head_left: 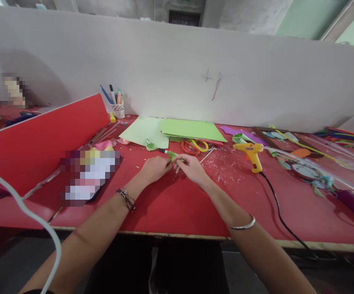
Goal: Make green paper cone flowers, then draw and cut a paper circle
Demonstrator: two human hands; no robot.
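Observation:
Both my hands meet over the middle of the red table [170, 204]. My left hand [154, 168] is closed, its fingertips pinching a small green paper piece [172, 155] wrapped on a thin stick. My right hand [192, 167] is closed too, pinching the same green piece from the other side. A dark tip of the stick pokes out to the upper left of the fingers. Green paper sheets [177, 130] lie just behind the hands, and orange-and-yellow scissors [195, 145] rest at their front edge.
A yellow glue gun [252, 155] stands to the right, its black cord trailing to the table's front edge. A pen cup [117, 108] stands by the white partition. A red board [38, 141] leans at left. Paper scraps, pipe cleaners [345, 136] and a clear tube lie at right.

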